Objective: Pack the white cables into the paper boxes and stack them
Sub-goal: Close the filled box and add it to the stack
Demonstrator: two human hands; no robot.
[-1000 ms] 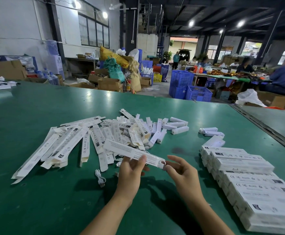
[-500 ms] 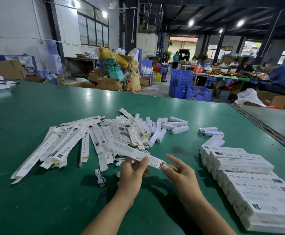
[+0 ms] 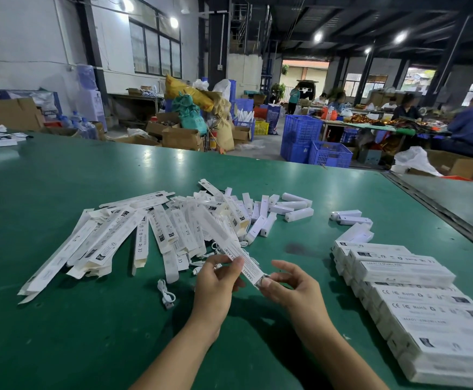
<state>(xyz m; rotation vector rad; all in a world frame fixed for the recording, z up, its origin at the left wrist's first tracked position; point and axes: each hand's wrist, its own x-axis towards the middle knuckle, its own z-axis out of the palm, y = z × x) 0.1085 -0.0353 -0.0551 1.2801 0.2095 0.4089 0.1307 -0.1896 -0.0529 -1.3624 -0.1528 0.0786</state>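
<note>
Packing on a green table point(image 3: 89, 333): the paper box point(image 3: 248, 273) had swung from nearly crosswise a second earlier to point toward 11 o'clock, its near end now at the right grip point(image 3: 291, 288). That grip's thumb pressed the end while its other fingers were loosely spread and held nothing. The left grip point(image 3: 215, 282) pinched the box at mid-length. The turn suggested the end flap was being closed, leaving this box nearly ready for stacking; whether a cable sat inside could not be seen. One loose white cable point(image 3: 165, 296) lay at 9 o'clock of the left grip, and others showed only as loops under the pile of flat boxes point(image 3: 134, 237) at 11 o'clock, too overlapped to count. Two short white packs point(image 3: 350, 217) lay apart at 1 o'clock. The stack of packed boxes point(image 3: 415, 299) stood at 3 o'clock, roughly a dozen visible, the exact number unclear.
</note>
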